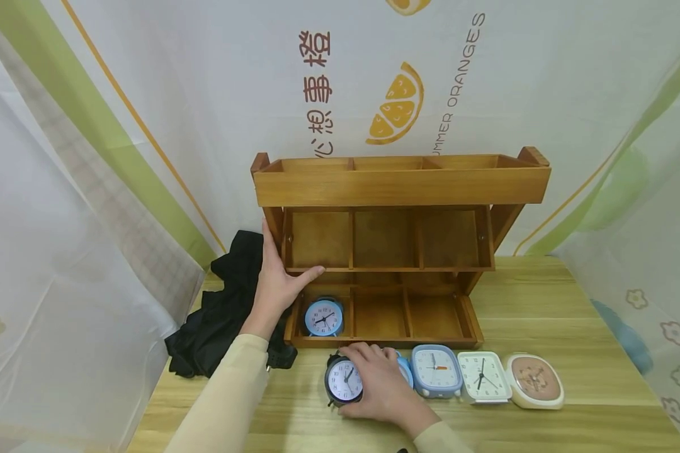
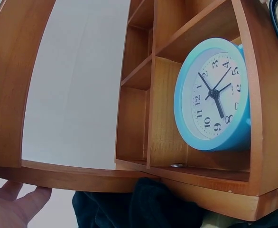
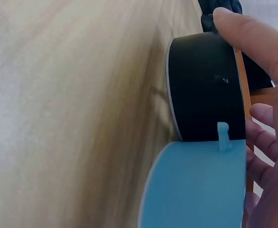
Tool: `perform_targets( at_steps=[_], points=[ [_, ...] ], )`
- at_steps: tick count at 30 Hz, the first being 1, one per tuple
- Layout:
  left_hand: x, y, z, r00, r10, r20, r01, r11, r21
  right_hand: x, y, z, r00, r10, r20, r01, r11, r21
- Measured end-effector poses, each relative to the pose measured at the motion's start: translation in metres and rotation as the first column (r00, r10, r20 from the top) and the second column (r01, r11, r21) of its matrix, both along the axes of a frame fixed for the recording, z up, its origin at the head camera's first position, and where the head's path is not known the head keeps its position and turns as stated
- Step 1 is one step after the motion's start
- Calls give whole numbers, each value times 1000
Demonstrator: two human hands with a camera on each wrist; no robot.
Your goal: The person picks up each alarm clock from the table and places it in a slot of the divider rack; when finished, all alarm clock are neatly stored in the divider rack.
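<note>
At the left side of a wooden shelf unit (image 1: 402,189), my left hand (image 1: 277,286) has its fingers straight against the side board, with the thumb stretched across the front. In the left wrist view its fingertips touch the board's edge. A light-blue round alarm clock (image 1: 323,318) stands in the lower-left compartment, its dial facing out. On the table in front, my right hand (image 1: 376,380) grips a black round alarm clock (image 1: 342,380) between thumb and fingers. Directly beside that clock is another light-blue clock (image 3: 196,185), partly hidden by the hand in the head view.
To the right stand a blue square clock (image 1: 436,371), a white square clock (image 1: 483,377) and a cream clock with a brown face (image 1: 535,380), in a row. Black cloth (image 1: 226,308) lies left of the shelf. A printed curtain (image 1: 204,94) hangs behind.
</note>
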State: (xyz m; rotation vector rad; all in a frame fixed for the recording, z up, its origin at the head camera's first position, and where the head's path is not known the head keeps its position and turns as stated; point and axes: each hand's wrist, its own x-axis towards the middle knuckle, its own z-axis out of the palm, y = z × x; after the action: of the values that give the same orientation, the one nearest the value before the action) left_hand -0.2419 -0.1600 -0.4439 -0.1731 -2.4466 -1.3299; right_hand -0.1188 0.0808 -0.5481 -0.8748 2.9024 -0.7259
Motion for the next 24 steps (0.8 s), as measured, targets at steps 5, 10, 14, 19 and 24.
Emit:
perform_targets(
  at_steps=[5,10,14,19,24],
  points=[
    [0,0,0,1000,0,0,0,1000,-2,1,-2,-1,1000,-14,1,14,999,28],
    [1,0,0,1000,-4,9,4,1000,5,1,-2,-1,1000,-25,3,24,999,37],
    [1,0,-1,1000,1,10,-1,1000,5,1,-2,-3,999,-36,8,35,999,29],
    [0,1,-1,1000,-1,-9,1,1000,5,1,-1,-5,998,-58,20,57,998,16],
    [0,0,0,1000,-4,-21,4,1000,5,1,-1,-6,998,-58,24,57,998,10]
  ],
)
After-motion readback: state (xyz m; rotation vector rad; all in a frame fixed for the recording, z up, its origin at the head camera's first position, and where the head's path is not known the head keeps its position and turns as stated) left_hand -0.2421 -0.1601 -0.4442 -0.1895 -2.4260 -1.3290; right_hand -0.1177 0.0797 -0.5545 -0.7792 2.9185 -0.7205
